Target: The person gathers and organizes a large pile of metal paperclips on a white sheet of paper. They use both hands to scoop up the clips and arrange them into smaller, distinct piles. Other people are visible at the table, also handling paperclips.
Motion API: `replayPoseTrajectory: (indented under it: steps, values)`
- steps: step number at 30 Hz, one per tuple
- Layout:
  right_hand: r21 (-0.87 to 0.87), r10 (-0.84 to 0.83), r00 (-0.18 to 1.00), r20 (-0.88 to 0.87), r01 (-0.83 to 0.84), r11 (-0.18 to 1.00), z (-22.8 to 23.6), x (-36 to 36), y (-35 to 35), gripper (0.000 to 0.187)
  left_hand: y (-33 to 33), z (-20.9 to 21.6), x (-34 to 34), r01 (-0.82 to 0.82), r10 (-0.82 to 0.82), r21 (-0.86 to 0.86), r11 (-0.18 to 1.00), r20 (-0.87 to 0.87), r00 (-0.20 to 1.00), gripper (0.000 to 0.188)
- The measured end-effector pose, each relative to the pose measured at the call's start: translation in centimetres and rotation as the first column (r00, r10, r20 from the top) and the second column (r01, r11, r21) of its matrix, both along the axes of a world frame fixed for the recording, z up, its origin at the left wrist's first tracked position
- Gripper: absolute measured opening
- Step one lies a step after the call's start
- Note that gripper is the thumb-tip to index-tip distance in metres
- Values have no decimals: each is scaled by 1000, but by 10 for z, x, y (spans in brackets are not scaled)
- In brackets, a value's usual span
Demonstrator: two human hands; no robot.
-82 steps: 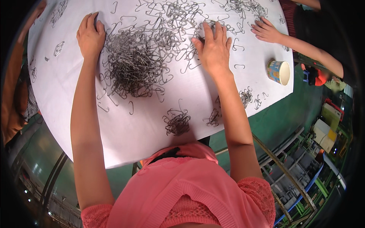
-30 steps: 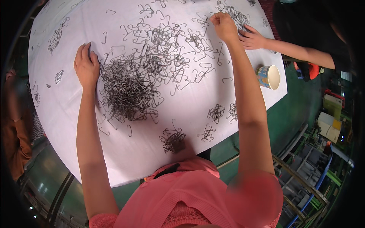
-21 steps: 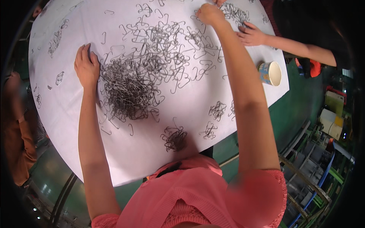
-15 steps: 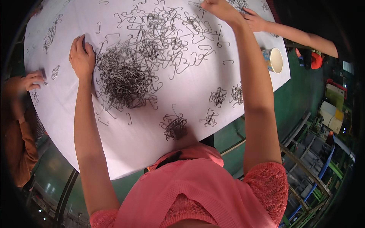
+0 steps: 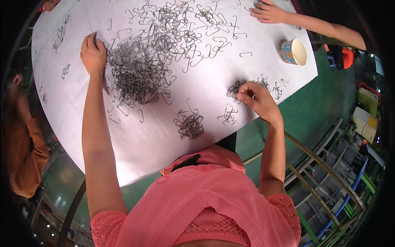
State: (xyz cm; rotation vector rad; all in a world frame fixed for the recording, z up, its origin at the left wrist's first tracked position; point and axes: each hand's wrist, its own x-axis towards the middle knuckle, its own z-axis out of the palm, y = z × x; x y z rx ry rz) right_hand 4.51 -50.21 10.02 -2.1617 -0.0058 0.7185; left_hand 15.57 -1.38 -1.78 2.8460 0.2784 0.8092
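Note:
A dense heap of dark S-shaped wire hooks (image 5: 135, 80) lies on the white-covered table (image 5: 197, 78). My left hand (image 5: 94, 55) rests along its left side, fingers stretched out and nothing seen in them. Over a small cluster of hooks (image 5: 233, 90) at the near right, my right hand (image 5: 258, 99) is closed, thumb and fingertips pinched together. Whatever is in the pinch cannot be made out. Just nearer is another little cluster (image 5: 228, 115). A larger small pile (image 5: 190, 126) sits close to the table's near edge. More hooks (image 5: 263, 83) lie beyond my right hand.
Loose hooks (image 5: 177, 24) spread across the far middle. A paper cup (image 5: 293, 52) stands near the right edge. Another person's hand (image 5: 269, 13) lies at the far right, and a person in a brown sleeve (image 5: 33, 160) is at the left. Metal framing (image 5: 325, 177) stands beyond the table.
My right hand has come from the far side back to the near right cluster. My left hand stays beside the heap. The person's hand at left has drawn back from the table.

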Motion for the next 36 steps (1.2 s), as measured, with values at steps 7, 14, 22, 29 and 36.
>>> replayPoseTrajectory:
  steps: [7, 14, 22, 29, 36]
  values:
    - [-169, 0, 827, 562, 115, 979, -28, 57, 50, 25, -4, 4, -1, 16, -16, -3, 1000, -2, 1000, 35]
    - [-443, 279, 604, 747, 138, 886, -80, 115, 115, 43, -12, 5, -1, 2, -2, 9, 1000, -9, 1000, 35]
    - [-72, 103, 739, 666, -74, 995, -48, 182, 137, 34, -16, 16, -6, -13, 13, 5, 1000, -23, 1000, 34]
    - [-481, 269, 735, 622, 88, 872, -75, 287, 176, 54, -21, 17, -2, -12, 12, -9, 1000, -30, 999, 34]
    - [-297, 396, 709, 584, -267, 917, -53, 223, 200, 63, -20, 22, -8, -17, 17, 4, 1000, -49, 999, 35]
